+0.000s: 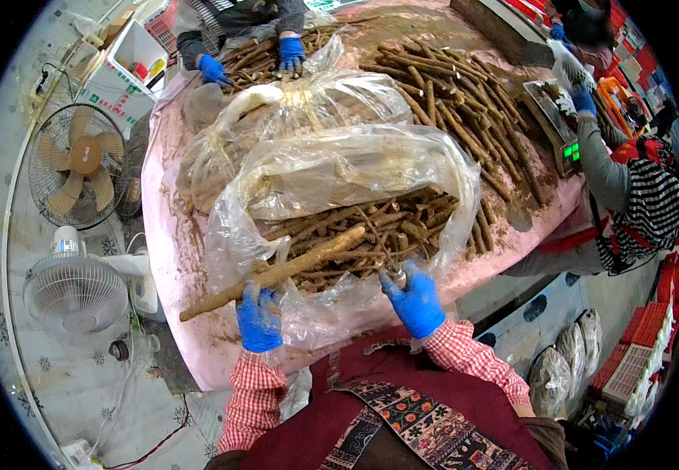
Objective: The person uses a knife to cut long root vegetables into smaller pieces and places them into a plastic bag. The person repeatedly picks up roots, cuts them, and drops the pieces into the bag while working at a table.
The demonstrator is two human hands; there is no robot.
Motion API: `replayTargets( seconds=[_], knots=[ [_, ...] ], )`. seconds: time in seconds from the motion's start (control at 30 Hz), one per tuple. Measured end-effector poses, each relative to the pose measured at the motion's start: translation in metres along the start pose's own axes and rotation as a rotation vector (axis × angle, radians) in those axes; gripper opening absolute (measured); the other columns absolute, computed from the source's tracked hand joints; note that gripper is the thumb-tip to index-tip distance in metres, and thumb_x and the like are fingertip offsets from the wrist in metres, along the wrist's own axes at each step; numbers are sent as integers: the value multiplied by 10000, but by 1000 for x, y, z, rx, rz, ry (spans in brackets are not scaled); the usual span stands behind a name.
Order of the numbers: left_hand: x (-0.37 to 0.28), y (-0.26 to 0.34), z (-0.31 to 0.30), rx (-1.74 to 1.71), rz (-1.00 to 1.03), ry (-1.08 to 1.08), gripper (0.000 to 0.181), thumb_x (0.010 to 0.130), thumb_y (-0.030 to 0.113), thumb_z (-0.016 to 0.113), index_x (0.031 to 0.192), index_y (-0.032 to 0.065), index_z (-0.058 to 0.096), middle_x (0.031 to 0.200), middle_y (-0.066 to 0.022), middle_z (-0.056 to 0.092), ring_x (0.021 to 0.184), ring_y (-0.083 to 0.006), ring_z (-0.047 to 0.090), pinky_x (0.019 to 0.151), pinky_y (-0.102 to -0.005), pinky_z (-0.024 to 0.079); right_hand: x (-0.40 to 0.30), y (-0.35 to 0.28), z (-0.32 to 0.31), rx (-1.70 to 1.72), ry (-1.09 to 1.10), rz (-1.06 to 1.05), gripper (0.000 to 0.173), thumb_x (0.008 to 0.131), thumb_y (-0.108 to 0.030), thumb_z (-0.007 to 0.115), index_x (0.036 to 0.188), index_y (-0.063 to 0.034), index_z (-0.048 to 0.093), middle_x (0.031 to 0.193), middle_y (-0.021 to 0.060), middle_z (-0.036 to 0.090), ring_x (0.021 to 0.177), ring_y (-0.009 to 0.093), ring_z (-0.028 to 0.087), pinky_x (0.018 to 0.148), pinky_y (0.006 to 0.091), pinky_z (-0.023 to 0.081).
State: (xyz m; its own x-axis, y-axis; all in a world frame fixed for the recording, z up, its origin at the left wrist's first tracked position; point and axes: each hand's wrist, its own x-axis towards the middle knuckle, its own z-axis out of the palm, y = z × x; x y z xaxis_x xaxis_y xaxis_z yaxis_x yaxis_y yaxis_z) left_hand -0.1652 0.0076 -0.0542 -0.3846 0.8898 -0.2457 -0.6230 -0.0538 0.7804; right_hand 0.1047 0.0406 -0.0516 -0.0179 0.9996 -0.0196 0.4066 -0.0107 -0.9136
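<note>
My left hand (259, 314), in a blue glove, holds a thick brown root (281, 271) that slants up to the right across the mouth of a clear plastic bag (339, 170). Many brown root pieces (386, 220) lie inside the bag. At the bag's near right edge, my right hand (413, 298), gloved in blue as well, is closed around a small tool with a metal part (397, 278); its exact kind cannot be told. The bag rests on a pink-covered table (166, 294) with soil on it.
A big pile of long roots (463, 100) covers the back right, near a digital scale (557, 126). Co-workers in blue gloves stand at the far side and at right. Two fans (84, 155) and a foam box (125, 73) stand left. Stacked red crates (639, 335) are at lower right.
</note>
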Motion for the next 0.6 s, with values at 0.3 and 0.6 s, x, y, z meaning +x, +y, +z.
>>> replayTargets(
  seconds=[0.3,0.6],
  knots=[
    [-15,-17,10,-83,7,42,395,923,281,624,1217,29,546,1141,-104,624,1037,-231,619,888,-362,528,-1,34,21,-157,-81,50,272,892,-293,662,970,-43,588,771,164,632,674,318,639,592,398,496],
    [-7,4,20,560,-55,-344,232,889,67,571,1104,-11,612,1113,-113,644,1011,-201,617,898,-325,502,-2,3,-28,239,-93,262,282,886,-204,691,1052,15,628,823,87,664,734,114,603,658,274,496]
  ],
)
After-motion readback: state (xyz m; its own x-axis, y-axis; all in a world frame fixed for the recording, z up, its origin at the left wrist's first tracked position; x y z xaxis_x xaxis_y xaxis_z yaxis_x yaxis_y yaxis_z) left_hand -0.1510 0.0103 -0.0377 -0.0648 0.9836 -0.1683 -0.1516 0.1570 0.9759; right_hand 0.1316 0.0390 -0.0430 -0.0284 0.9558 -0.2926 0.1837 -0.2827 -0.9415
